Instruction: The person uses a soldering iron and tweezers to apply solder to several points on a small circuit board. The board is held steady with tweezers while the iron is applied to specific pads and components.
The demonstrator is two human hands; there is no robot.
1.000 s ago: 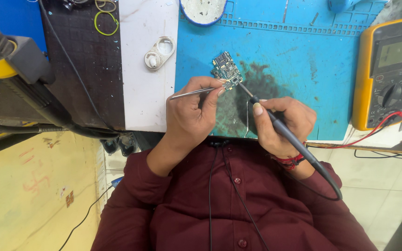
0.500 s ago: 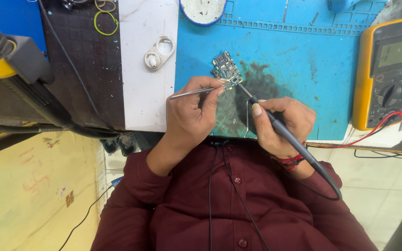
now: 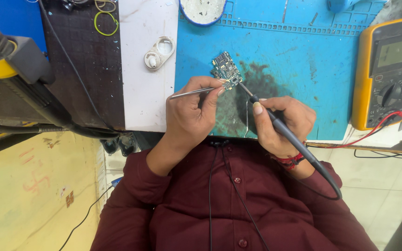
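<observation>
A small green circuit board (image 3: 225, 69) lies on a blue work mat (image 3: 312, 60), at the edge of a dark stained patch. My left hand (image 3: 189, 116) pinches metal tweezers (image 3: 192, 92), whose tips touch the board's near edge. My right hand (image 3: 287, 122) grips a black soldering iron (image 3: 282, 128) like a pen. Its thin tip meets the board's near right corner, right beside the tweezer tips. The iron's cable runs back past my right wrist, which wears a red thread band.
A yellow multimeter (image 3: 387, 69) with a red lead stands at the mat's right edge. A round white dish (image 3: 204, 9) sits at the back. A small white oval part (image 3: 159, 52) lies on a white strip. A black-and-yellow tool handle (image 3: 15, 60) and hose lie at the left.
</observation>
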